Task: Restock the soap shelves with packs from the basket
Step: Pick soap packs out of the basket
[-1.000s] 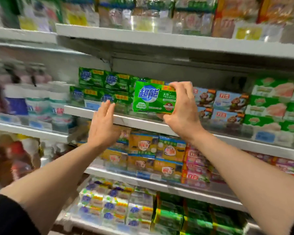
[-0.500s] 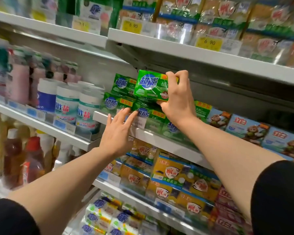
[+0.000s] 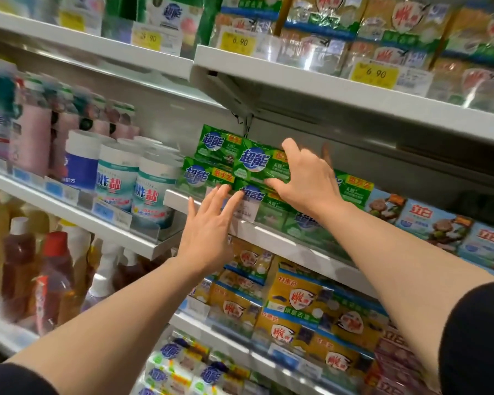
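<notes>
A green soap pack (image 3: pixel 255 163) lies on top of a stack of like green packs (image 3: pixel 203 175) on the middle white shelf (image 3: pixel 271 230). My right hand (image 3: pixel 305 178) holds its right end, thumb under the pack and fingers over its top. My left hand (image 3: pixel 208 229) is raised in front of the shelf edge with fingers straight; its fingertips touch the front of the lower green packs. The basket is out of view.
White salt canisters (image 3: pixel 117 178) and pink bottles (image 3: pixel 32 138) fill the left shelf. Blue monkey-print soap boxes (image 3: pixel 437 220) sit to the right. Yellow soap packs (image 3: pixel 294 300) fill the shelf below. The upper shelf (image 3: pixel 325 84) hangs close above the stack.
My right hand has lowered the green pack onto the stack and pushed it in. My left hand rose to the lower packs' fronts. The camera moved closer to the shelf.
</notes>
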